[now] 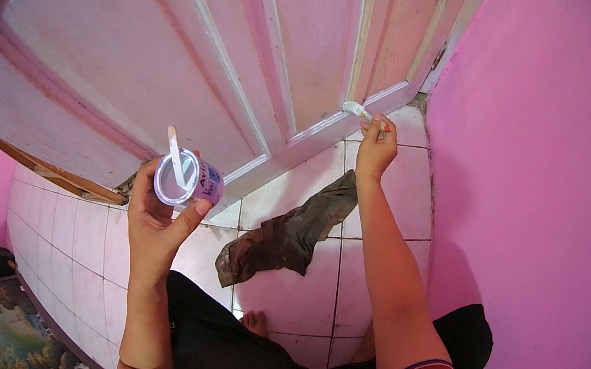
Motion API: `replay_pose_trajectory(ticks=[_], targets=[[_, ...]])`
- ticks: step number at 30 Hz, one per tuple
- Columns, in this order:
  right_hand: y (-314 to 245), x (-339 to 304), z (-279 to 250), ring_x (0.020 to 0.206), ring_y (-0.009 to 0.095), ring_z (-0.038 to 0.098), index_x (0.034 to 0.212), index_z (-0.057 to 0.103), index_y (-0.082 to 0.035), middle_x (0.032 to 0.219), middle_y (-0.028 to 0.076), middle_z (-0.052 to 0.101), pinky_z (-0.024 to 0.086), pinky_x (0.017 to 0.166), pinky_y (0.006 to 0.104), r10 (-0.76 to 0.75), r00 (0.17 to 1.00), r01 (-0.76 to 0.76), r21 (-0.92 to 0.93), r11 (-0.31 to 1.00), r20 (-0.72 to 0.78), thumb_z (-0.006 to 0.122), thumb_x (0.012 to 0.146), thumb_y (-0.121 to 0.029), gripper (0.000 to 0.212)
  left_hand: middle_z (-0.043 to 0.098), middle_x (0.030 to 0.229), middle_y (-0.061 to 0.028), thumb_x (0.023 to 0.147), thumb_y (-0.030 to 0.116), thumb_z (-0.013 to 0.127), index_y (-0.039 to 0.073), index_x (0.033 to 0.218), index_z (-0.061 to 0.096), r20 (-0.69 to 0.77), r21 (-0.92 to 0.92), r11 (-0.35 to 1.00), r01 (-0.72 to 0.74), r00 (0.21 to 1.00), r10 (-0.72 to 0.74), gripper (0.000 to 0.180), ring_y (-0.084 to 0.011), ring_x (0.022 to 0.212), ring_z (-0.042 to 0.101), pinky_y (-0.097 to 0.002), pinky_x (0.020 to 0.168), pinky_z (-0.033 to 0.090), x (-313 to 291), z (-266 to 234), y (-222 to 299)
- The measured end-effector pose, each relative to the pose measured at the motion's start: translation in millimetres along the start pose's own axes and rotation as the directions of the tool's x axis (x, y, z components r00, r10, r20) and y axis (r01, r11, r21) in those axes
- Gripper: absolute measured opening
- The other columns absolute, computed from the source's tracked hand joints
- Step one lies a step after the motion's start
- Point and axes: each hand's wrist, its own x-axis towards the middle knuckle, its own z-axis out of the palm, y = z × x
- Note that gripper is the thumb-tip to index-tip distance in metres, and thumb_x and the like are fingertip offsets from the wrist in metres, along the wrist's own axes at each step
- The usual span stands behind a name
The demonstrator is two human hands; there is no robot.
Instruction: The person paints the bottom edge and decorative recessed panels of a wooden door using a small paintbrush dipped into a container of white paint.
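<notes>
- Gripping a small paintbrush [356, 108], the right hand [376, 145] is reaching out to the bottom rail of the door [178, 52], with the bristles touching the rail's lower edge near the door's hinge-side corner, just above the tiled floor [291, 314].
- Clenching around a small open paint can [188, 179], the left hand [156, 221] is holding it raised and tilted toward the camera; the thumb is pressing against the can's side and the fingers are wrapping behind it.
- A pale stir stick [176, 155] is standing in the can, leaning out over its rim.
- As for progress, the door's panels and mouldings are showing a thin, streaky pinkish-white coat with darker pink lines in the grooves, so I judge the coverage uneven; the brush is working at the very bottom edge, which suggests the lower rail is being covered now, while the streaked panels may be wanting another coat.
- A crumpled dark cloth [288, 233] is lying on the floor tiles between the two arms, close below the door's bottom edge.
- A bright pink wall [535, 220] is running along the right side, meeting the floor beside the right forearm.
- The person is crouching, with dark trousers and a bare foot [256, 322] showing near the floor's lower edge.
</notes>
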Motion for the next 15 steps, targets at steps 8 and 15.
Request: replay_pose_trajectory(ticks=[8, 15], targets=[[10, -59, 6, 0.078, 0.02, 0.069, 0.107, 0.06, 0.002, 0.094, 0.012, 0.064, 0.055, 0.068, 0.0313, 0.028, 0.998, -0.024, -0.057, 0.998, 0.062, 0.059, 0.099, -0.02, 0.024, 0.061, 0.128, -0.0126, 0.073, 0.013, 0.087, 0.004, 0.129, 0.051, 0.028, -0.001, 1.0, 0.001, 1.0, -0.001, 0.067, -0.0227, 0.121, 0.056, -0.0393, 0.108, 0.041, 1, 5, -2], [-2, -95, 12, 0.067, 0.019, 0.069, 0.092, 0.061, 0.0, 0.076, 0.009, 0.064, 0.052, 0.061, 0.0349, 0.027, 0.983, 0.018, -0.247, 0.969, 0.181, 0.06, 0.096, -0.02, 0.02, 0.06, 0.128, -0.0131, 0.073, 0.013, 0.087, 0.004, 0.13, 0.051, 0.022, 0.012, 1.0, -0.007, 1.0, 0.006, 0.068, -0.0224, 0.121, 0.057, -0.0389, 0.108, 0.041, 1, 3, 1]])
